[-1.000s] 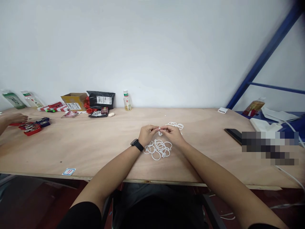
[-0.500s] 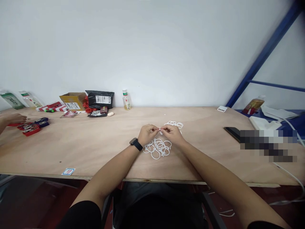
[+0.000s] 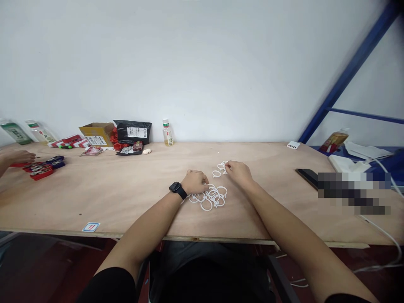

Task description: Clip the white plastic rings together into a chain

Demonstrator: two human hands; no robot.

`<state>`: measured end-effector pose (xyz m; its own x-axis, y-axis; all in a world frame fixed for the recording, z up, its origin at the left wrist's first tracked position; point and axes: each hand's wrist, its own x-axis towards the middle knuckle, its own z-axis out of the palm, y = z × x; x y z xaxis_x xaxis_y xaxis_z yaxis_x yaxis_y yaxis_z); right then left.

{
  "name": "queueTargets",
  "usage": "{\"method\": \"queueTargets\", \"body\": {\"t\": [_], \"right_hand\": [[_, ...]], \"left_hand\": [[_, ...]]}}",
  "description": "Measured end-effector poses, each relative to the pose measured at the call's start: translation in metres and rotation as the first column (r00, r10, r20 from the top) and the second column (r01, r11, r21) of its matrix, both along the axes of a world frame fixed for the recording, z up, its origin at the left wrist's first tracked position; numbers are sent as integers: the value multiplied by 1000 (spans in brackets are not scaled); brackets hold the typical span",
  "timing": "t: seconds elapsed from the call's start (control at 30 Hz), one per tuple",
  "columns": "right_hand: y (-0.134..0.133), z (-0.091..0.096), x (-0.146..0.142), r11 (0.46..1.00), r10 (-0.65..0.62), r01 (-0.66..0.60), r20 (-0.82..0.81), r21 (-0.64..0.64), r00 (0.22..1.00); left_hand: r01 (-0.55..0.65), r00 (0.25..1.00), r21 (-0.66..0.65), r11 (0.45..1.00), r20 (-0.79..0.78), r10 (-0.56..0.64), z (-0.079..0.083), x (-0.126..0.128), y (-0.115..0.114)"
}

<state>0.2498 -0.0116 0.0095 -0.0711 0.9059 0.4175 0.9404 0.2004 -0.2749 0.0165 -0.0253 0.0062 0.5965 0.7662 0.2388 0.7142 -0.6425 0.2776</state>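
Several white plastic rings with small clasps lie on the wooden table in a near pile (image 3: 206,204) and a smaller far group (image 3: 221,166). One white ring (image 3: 216,173) rests on the wood beside the far group. My left hand (image 3: 195,182), wearing a black watch, is at the upper left of the near pile. Its fingers are curled, with a bit of a white ring between thumb and fingertips. Over the far group, my right hand (image 3: 240,171) has its thumb and fingers pinched on a white ring, and it hides some rings behind it.
A bottle (image 3: 168,133), black parcel bag (image 3: 134,131) and open cardboard box (image 3: 97,134) stand along the wall. A phone (image 3: 307,177) lies on the right. At far left, another person's hand (image 3: 22,157) is beside red cases (image 3: 39,169).
My hands were pinched together above the near pile and have parted. The left came down to that pile; the right went right to the far group. A single ring now shows between them.
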Motion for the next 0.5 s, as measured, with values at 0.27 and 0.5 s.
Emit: {"method": "queueTargets", "body": {"t": [0.27,0.5], "right_hand": [[-7,-4,-16,969,246,-230,-257,93,934],[-20,-9,-42,879,475,-446,-265,166,839]], "left_hand": [[-129,982,2,992,141,127,2,2,4],[-97,861,13,995,502,77,-10,1,14]]}}
